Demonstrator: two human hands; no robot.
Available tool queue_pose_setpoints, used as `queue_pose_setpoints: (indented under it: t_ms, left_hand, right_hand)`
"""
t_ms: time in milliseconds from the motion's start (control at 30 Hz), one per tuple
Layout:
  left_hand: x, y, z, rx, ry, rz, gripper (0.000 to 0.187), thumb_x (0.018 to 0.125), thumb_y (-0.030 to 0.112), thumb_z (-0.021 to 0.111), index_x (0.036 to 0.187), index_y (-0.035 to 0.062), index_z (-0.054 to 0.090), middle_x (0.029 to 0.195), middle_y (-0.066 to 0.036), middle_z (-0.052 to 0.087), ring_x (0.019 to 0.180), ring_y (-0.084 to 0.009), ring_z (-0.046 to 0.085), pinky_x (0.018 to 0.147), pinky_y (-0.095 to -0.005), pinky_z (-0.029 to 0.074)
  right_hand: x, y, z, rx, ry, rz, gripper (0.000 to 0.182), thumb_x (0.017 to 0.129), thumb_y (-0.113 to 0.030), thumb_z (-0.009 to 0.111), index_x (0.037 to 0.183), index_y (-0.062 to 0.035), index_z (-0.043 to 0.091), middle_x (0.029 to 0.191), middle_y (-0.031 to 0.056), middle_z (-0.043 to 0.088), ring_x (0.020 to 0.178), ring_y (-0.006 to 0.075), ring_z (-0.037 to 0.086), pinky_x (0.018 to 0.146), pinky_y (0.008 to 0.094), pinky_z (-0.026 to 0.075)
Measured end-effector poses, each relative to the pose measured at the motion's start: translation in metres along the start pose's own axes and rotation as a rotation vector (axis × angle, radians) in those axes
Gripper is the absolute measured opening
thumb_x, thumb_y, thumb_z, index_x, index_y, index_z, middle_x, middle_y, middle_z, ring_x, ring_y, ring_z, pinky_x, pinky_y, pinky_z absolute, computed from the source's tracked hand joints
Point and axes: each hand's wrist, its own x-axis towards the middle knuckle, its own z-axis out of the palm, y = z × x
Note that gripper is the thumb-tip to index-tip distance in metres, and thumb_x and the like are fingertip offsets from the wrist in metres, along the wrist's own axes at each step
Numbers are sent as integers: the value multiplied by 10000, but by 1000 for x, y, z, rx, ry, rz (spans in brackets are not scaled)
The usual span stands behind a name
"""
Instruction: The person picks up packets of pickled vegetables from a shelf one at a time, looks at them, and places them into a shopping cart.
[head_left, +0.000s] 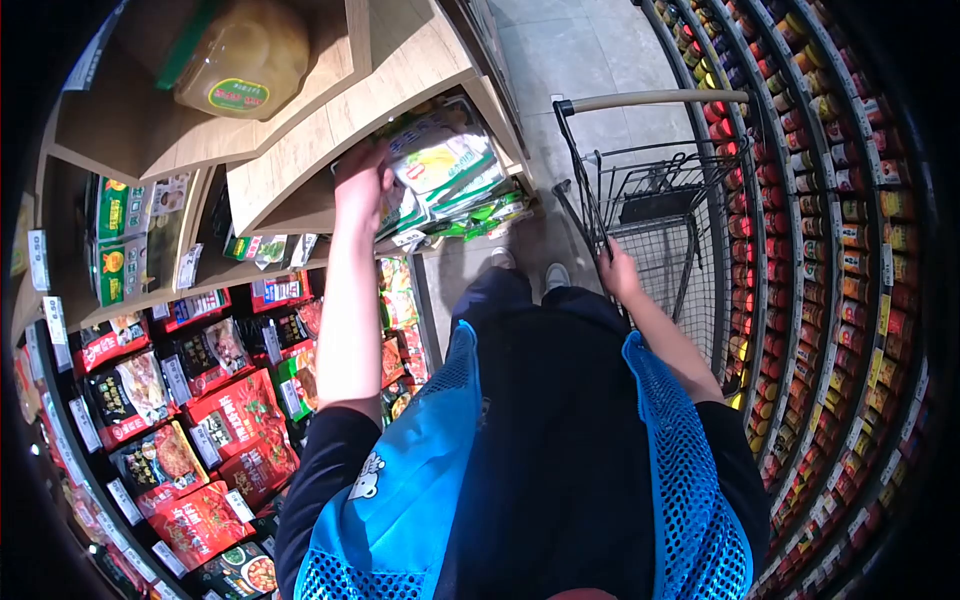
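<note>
While the right hand [618,271] grips the cart [655,207], packets [447,167] lie just beside the left hand [361,182], its hold unclear.

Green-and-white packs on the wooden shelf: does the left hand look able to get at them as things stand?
Probably yes: the left hand is inside the opening of the wooden shelf, right beside the green-and-white packs, and nothing visible blocks the way.

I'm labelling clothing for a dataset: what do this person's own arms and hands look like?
The left hand and right hand are ungloved, and the forearms are uncovered. Short, dark sleeves end near the elbows. The sleeveless vest worn on top is bright blue, with perforated mesh parts and a small white print on its left side.
</note>
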Motion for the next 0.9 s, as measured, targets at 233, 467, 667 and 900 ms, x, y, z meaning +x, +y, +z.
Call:
queue_pose_setpoints:
  t_ms: [233, 467, 667, 900]
  left_hand:
    - [-109, -70, 4, -511, -230, -193, 164, 960, 79, 536, 1100, 19, 595, 987, -58, 680, 833, -122, 660, 718, -260, 557]
    - [-138, -88, 60, -305, -396, -240, 64, 978, 115, 539, 995, 92, 597, 768, 71, 562, 611, 4, 416, 530, -174, 315]
    - [-131, -71, 83, -200, -408, -193, 64, 972, 125, 557, 985, 84, 604, 769, 66, 567, 613, -2, 414, 532, -174, 321]
    - [-126, -92, 96, -103, -454, -237, 70, 971, 127, 556, 1004, 78, 594, 783, 60, 580, 580, -4, 405, 510, -166, 302]
  right_hand:
    - [-1, 4, 3, 5, 34, 1, 347, 932, -180, 558, 1246, -33, 571, 801, 275, 634, 767, 436, 633, 670, 467, 507]
    - [2, 11, 6, 9, -19, 31, 371, 927, -199, 546, 1260, -34, 560, 910, 275, 650, 849, 435, 638, 755, 475, 519]
    - [-6, -2, -3, -22, -11, 51, 384, 905, -210, 576, 1259, -60, 567, 950, 266, 651, 908, 422, 636, 796, 466, 519]
    - [-16, 2, 5, 27, -30, 16, 380, 888, -189, 583, 1251, -74, 580, 929, 237, 662, 866, 406, 644, 758, 466, 524]
